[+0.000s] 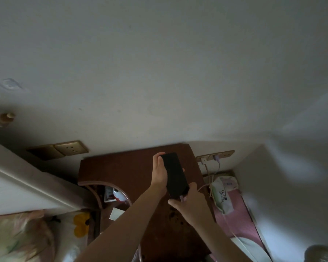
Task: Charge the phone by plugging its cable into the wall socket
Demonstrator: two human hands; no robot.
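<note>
A black phone [175,174] is held above the brown nightstand [121,171], screen dark. My left hand [160,173] grips its left edge. My right hand [189,202] pinches the cable's connector [182,197] at the phone's near end. The pale cable [204,186] runs right from there toward a gold wall socket [222,154], where a purple plug [216,158] and a white plug [203,160] sit. Whether the connector is fully seated in the phone I cannot tell.
A second gold socket [71,148] is on the wall left of the nightstand. A wet-wipes pack [222,191] lies on pink cloth to the right. A white bed frame [17,186] and floral bedding [17,237] fill the left.
</note>
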